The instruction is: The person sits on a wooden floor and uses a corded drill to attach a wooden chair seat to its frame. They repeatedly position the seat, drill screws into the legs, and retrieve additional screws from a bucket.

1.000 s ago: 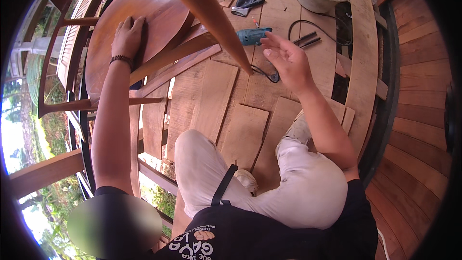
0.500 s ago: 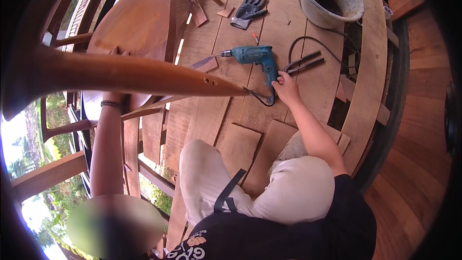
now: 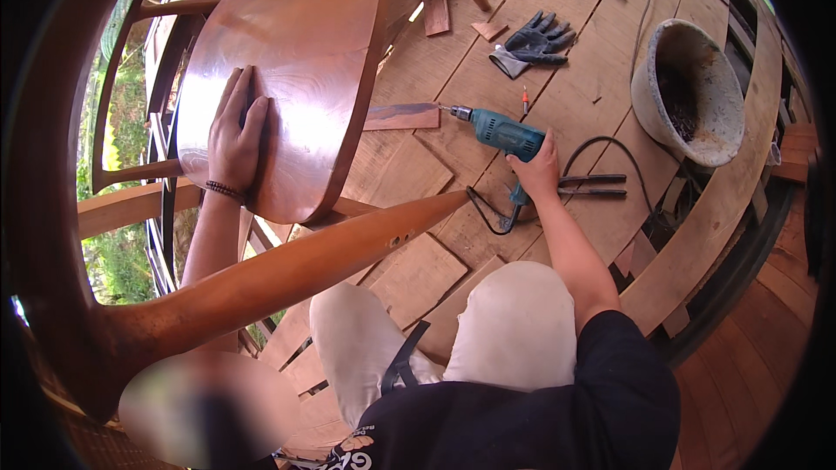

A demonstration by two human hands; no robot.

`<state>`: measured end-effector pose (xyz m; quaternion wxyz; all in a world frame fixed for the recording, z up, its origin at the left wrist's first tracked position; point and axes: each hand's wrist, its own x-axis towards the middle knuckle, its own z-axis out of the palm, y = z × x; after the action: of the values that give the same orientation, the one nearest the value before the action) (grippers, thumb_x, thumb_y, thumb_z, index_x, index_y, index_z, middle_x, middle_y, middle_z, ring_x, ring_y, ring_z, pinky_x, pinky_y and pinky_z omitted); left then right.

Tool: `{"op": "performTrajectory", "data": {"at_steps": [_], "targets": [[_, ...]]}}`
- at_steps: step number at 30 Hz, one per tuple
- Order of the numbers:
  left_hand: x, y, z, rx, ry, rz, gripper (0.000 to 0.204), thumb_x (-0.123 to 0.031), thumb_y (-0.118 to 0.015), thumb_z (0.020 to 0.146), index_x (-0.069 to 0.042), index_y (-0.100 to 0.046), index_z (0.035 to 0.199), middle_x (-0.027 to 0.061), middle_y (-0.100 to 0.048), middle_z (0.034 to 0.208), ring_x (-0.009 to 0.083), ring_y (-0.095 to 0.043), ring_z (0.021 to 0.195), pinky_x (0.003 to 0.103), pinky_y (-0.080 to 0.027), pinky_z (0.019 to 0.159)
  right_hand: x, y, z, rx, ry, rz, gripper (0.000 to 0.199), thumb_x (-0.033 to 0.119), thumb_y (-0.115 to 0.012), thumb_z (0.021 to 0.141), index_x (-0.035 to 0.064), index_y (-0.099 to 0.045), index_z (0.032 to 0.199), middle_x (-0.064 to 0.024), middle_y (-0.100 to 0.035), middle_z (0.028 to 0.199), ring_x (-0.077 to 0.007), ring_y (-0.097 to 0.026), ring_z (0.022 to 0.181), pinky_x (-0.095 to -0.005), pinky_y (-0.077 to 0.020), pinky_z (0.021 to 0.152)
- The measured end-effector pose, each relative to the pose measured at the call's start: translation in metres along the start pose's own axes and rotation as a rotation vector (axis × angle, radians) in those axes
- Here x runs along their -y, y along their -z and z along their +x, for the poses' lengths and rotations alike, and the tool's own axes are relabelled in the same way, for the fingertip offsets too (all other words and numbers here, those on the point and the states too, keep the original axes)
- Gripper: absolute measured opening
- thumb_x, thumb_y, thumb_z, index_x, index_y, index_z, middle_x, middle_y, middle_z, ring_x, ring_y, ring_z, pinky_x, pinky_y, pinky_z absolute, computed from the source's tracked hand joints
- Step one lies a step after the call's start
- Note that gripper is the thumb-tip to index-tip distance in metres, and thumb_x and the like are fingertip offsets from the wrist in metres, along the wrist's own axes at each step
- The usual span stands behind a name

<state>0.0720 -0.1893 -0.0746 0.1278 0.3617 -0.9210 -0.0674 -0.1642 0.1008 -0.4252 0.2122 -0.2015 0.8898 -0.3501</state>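
A glossy brown wooden chair lies tipped on its side, and my left hand [image 3: 235, 139] rests flat on its seat [image 3: 305, 52], fingers extended. A tapered chair leg [image 3: 287, 270] with small holes near its end crosses the foreground, passing over my left forearm. My right hand [image 3: 538, 170] is wrapped round the handle of a teal power drill [image 3: 501, 129], which lies on the planks. The drill's bit points left, by the end of a thin dark-stained wood strip [image 3: 409, 117]. Just right of my right hand is a long-handled pincer-like tool [image 3: 601, 179].
Beyond the drill lie a grey-and-black work glove [image 3: 535, 42] and a small orange-tipped tool [image 3: 525, 98]. A worn tub [image 3: 736, 113] stands at the right, near a looping black cord [image 3: 629, 157]. Loose boards [image 3: 416, 278] lie before my knees; the plank floor has gaps.
My right hand has moved from beside the drill's lower handle up to its grip and now grasps it. My left hand remains on the seat. The view has shifted, so the scene appears displaced.
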Motion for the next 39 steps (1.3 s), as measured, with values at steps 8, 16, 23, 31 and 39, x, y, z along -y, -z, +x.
{"op": "performTrajectory", "data": {"at_steps": [8,16,23,31,39], "targets": [[-0.003,0.003,-0.005,-0.034,0.063,-0.024,0.054,-0.032,-0.056,0.095,-0.004,-0.054,0.142,0.0223,-0.047,0.149,0.0369,-0.047,0.137,0.041,-0.037,0.114,0.031,0.002,0.094,0.122,0.045,-0.125,0.041,0.033,-0.071,0.086,0.0011,-0.064,0.11,-0.0215,-0.068,0.111,-0.0421,-0.064,0.105,-0.0483,-0.0514,0.093],[-0.008,0.004,-0.001,-0.065,0.079,-0.086,0.052,-0.033,-0.059,0.094,-0.009,-0.057,0.139,0.0177,-0.051,0.148,0.0343,-0.047,0.137,0.038,-0.038,0.113,0.021,-0.024,0.14,0.155,-0.032,-0.338,0.03,0.023,-0.054,0.095,0.0043,-0.065,0.116,-0.0215,-0.07,0.11,-0.0419,-0.067,0.104,-0.0503,-0.0525,0.089],[-0.01,-0.003,-0.005,-0.081,0.081,0.02,0.055,-0.036,-0.055,0.094,-0.009,-0.055,0.141,0.0171,-0.05,0.149,0.035,-0.049,0.135,0.041,-0.038,0.113,-0.002,0.0,0.108,0.182,0.398,-0.209,0.031,0.019,-0.053,0.096,0.008,-0.063,0.122,-0.0273,-0.067,0.103,-0.0459,-0.065,0.099,-0.052,-0.0515,0.084],[-0.005,-0.004,-0.011,-0.114,0.056,0.066,0.054,-0.037,-0.055,0.094,-0.007,-0.057,0.139,0.0181,-0.05,0.147,0.0337,-0.047,0.137,0.041,-0.037,0.114,0.036,0.012,0.042,0.292,0.586,-0.619,0.089,0.054,-0.082,0.065,-0.0031,-0.055,0.127,-0.0215,-0.067,0.105,-0.0376,-0.066,0.104,-0.0433,-0.0534,0.092],[0.02,-0.013,-0.01,-0.181,-0.047,0.009,0.051,-0.038,-0.061,0.092,-0.009,-0.06,0.133,0.0153,-0.054,0.144,0.0311,-0.047,0.137,0.04,-0.037,0.113,0.052,0.031,0.034,0.539,0.085,-0.33,0.097,0.055,-0.089,0.055,-0.0095,-0.059,0.121,-0.025,-0.069,0.11,-0.0356,-0.069,0.101,-0.0437,-0.0554,0.084]]}}
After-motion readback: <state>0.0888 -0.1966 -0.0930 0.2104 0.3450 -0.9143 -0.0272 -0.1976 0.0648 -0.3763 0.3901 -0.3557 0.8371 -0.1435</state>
